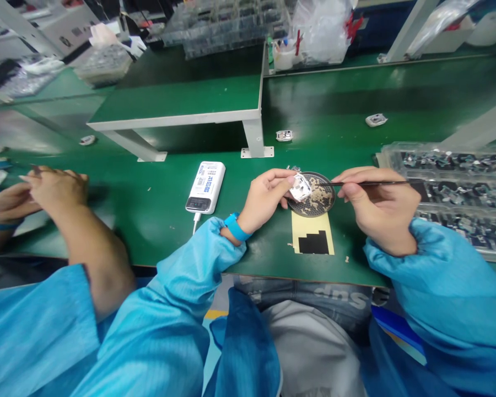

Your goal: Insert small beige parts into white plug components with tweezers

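Note:
Between the thumb and fingers of my left hand is a small white plastic housing, tilted over the edge of a round dark dish. Many tiny tan pieces lie in that dish. My right hand is closed around thin dark tweezers, whose tip points left at the housing. Whether the tip touches it, or grips a piece, I cannot make out. Under the dish sticks out a yellow sheet with black patches.
A white power bank with a cable lies left of my hands. Clear trays of small parts stand at right. Ahead is a raised green shelf; similar white housings lie beyond. A co-worker's hands are at far left.

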The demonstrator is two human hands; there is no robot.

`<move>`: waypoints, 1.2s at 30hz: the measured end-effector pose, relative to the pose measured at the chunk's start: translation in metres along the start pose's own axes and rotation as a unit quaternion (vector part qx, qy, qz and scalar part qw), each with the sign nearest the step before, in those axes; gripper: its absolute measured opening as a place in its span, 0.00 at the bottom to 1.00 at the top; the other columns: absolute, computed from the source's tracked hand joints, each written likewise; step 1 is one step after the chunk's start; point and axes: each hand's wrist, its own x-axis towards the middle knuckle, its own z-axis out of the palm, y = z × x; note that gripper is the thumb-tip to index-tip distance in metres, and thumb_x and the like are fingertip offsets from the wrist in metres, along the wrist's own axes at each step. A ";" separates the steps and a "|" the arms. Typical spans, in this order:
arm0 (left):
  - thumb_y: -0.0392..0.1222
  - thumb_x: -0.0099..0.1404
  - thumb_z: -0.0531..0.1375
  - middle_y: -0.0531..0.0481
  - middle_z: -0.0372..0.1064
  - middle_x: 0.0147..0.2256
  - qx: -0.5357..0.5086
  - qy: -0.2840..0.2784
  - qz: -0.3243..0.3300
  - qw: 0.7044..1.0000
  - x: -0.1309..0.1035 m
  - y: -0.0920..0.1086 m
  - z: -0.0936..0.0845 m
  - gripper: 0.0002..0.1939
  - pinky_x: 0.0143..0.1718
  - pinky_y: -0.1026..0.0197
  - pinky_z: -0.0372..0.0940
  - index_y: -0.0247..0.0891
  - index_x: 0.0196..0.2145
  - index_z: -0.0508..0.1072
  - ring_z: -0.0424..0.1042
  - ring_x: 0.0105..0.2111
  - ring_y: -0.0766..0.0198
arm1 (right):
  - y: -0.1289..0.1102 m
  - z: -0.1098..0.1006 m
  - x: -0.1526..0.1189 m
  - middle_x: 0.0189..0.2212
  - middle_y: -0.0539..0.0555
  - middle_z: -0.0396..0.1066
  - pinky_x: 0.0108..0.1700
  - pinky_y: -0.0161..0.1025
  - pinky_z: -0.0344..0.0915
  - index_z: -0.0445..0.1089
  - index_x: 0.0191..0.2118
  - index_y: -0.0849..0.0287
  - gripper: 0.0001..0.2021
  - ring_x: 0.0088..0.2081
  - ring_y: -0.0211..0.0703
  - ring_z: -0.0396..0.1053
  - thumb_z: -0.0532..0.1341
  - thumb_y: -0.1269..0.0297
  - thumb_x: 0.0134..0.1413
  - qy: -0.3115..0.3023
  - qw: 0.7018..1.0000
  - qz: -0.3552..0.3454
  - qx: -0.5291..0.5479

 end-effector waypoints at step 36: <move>0.57 0.59 0.69 0.50 0.77 0.37 0.222 0.054 -0.007 0.973 0.008 0.011 -0.016 0.27 0.27 0.66 0.62 0.38 0.50 0.79 0.65 0.26 0.68 | 0.012 0.004 0.023 0.31 0.50 0.76 0.28 0.31 0.67 0.71 0.36 0.62 0.23 0.27 0.34 0.71 0.74 0.48 0.46 -0.081 0.915 0.291 0.267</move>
